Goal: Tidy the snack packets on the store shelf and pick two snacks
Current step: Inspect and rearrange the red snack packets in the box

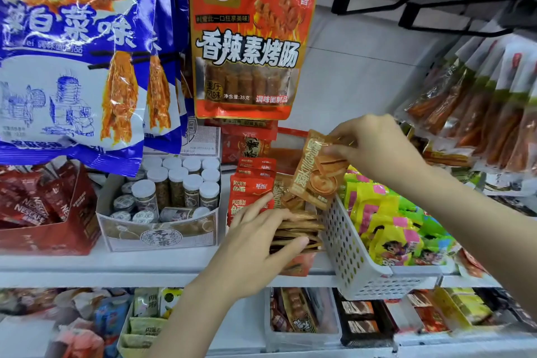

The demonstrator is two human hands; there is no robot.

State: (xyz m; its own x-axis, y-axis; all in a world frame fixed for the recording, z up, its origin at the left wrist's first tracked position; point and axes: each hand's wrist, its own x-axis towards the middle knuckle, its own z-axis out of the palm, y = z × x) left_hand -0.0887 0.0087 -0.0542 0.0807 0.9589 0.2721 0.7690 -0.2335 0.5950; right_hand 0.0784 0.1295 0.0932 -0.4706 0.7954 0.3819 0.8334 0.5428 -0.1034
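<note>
Our right hand (374,145) pinches the brown snack packet (318,171) by its top edge above the stack (299,232), which our flat left hand (258,237) steadies; we judge it light, pliable, slippery film.

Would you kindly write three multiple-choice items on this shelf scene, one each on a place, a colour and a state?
1. Where is the white basket?
A. right of the brown packets
B. left of the jars
C. hanging on a hook

2. What colour are the big hanging bags at the left?
A. green
B. blue and white
C. black

3. What is the right hand doing?
A. resting flat on the shelf
B. holding a jar
C. pinching a brown packet

Answers: 1 A, the basket stands beside the stack on its right; 2 B, blue print on white; 3 C, fingers grip the packet's top, lifted above the stack where the left hand rests.
</note>
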